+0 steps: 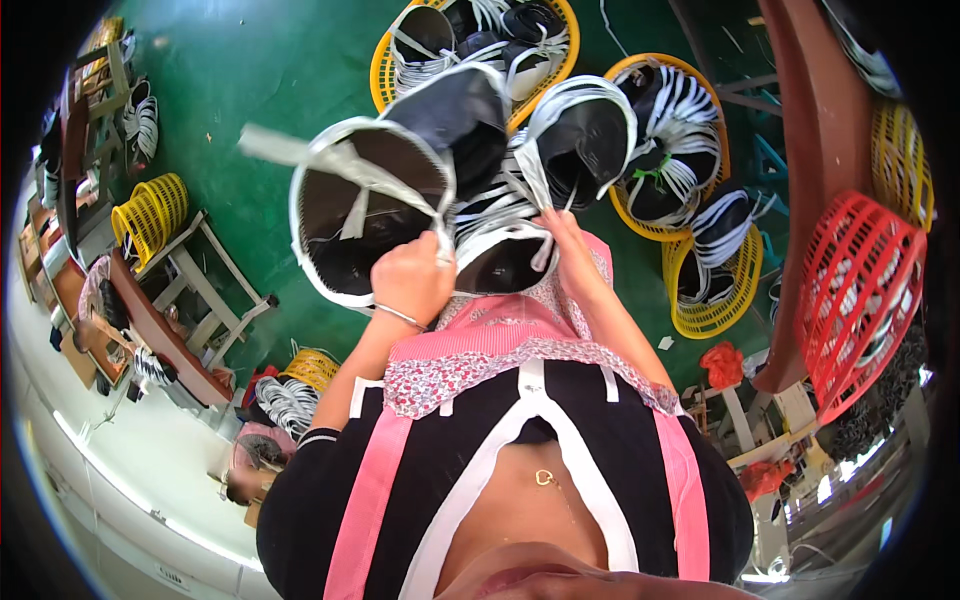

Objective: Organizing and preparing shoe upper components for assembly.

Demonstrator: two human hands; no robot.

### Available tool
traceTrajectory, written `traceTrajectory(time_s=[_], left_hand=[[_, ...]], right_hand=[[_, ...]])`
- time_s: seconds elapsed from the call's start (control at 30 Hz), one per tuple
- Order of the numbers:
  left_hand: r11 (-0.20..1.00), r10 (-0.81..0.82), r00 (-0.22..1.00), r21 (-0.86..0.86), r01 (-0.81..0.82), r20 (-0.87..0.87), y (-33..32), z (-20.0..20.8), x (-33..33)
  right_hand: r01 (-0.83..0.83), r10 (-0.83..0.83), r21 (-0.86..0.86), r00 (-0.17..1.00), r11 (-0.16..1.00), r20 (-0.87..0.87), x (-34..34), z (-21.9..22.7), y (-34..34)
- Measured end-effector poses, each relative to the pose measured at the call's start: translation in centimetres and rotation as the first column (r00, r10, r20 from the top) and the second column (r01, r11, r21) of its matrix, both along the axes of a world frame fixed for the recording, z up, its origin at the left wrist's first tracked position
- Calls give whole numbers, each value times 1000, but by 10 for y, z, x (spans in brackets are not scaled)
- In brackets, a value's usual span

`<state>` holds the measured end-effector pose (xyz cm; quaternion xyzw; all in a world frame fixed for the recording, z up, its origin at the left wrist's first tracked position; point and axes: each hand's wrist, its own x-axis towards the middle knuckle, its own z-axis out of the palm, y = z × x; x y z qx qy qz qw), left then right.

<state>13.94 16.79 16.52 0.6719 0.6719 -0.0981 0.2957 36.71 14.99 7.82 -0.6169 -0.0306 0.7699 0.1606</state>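
Green floor [240,60] in bg: L hand [413,274], nearer, grips blk upper [388,232] lying fwd-left, long axis approx. fore-aft; R hand [570,250] pinches white trim [535,178].

1. My left grip [412,275] holds a black piece [330,225] by its white rim [298,215].
2. My right grip [570,250] pinches a white strip [536,175].
3. Ahead, a full yellow basket [379,72] stands on the green floor [270,70].
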Motion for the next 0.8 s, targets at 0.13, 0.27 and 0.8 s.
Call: traceTrajectory(time_s=[0.13, 0.27, 0.8], left_hand=[[895, -446, 883, 86, 438, 147, -9, -7, 24], [847, -524, 826, 26, 531, 207, -37, -18, 35], [730, -140, 969, -639, 241, 205, -78, 97, -16]], right_hand=[[119, -143, -270, 987, 956, -72, -32, -23, -8], [88, -122, -424, 991, 901, -53, -36, -32, -26], [-244, 175, -385, 963, 890, -204, -8, 91, -180]])
